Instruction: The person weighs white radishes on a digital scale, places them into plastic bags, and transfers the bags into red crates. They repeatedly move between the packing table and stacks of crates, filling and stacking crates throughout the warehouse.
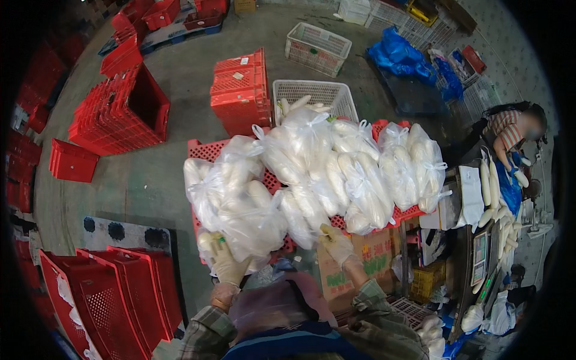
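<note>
Several knotted clear plastic bags of white radishes (360,180) lie heaped on red perforated plastic crates (207,150). My left hand (225,261), in a pale glove, rests at the near left edge of the heap, against a bag of radishes (243,225); whether its fingers grip anything is unclear. Gloved as well, my right hand (336,245) is beside the near edge of another bag (301,216), its fingers partly curled, and I cannot tell if it holds the plastic. Loose white radishes (299,104) lie in a white basket (315,85) behind the heap.
Red crates stand stacked behind the heap (240,90), at left (121,112) and at near left (112,292). A cardboard box (360,261) is close by my right arm. At right, a person (508,128) in blue gloves handles a radish over a bench with a scale (479,258).
</note>
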Demonstrator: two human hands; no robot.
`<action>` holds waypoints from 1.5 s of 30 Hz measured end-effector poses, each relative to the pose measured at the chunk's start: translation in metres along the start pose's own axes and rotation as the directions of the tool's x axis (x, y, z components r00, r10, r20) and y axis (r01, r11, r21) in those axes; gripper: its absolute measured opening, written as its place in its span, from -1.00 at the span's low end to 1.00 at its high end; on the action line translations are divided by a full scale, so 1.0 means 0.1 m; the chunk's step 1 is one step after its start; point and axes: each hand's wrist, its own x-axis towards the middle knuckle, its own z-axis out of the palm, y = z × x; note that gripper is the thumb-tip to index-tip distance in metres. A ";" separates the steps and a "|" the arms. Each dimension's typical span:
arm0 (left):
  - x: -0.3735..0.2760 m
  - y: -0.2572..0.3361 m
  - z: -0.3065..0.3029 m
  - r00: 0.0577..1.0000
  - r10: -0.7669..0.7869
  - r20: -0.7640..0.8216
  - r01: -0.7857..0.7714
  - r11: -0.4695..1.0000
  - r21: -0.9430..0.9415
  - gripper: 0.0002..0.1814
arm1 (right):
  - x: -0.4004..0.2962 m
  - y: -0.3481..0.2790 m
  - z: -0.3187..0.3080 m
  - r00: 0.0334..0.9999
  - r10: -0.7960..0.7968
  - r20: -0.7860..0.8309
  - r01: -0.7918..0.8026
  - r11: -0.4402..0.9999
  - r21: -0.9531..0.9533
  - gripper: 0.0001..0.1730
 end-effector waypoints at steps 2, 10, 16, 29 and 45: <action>-0.03 0.08 0.06 0.975 -0.192 -0.113 0.200 0.978 0.059 0.37 | 0.11 0.15 -0.03 1.000 0.014 0.004 -0.015 0.990 0.143 -0.44; 0.31 -0.68 0.43 0.764 -0.553 0.333 0.633 0.539 -0.556 -0.27 | 0.68 -0.62 1.14 0.951 -0.300 0.077 0.299 0.954 0.023 0.04; 0.08 -0.72 0.28 0.861 -0.347 0.372 0.438 0.136 -0.888 -0.64 | 1.37 -0.60 1.29 0.958 -0.173 0.229 0.227 0.945 -0.234 -0.05; -2.53 -1.87 -2.53 0.876 -0.481 0.032 0.143 0.196 -0.970 -0.66 | -0.82 -1.85 0.65 0.900 -0.323 0.292 0.056 0.751 0.658 -0.41; -3.97 -5.55 -4.15 0.356 -0.798 -0.486 0.066 0.541 -0.839 -0.70 | -2.92 -5.63 2.77 0.309 -0.907 0.285 0.329 0.383 0.863 -0.74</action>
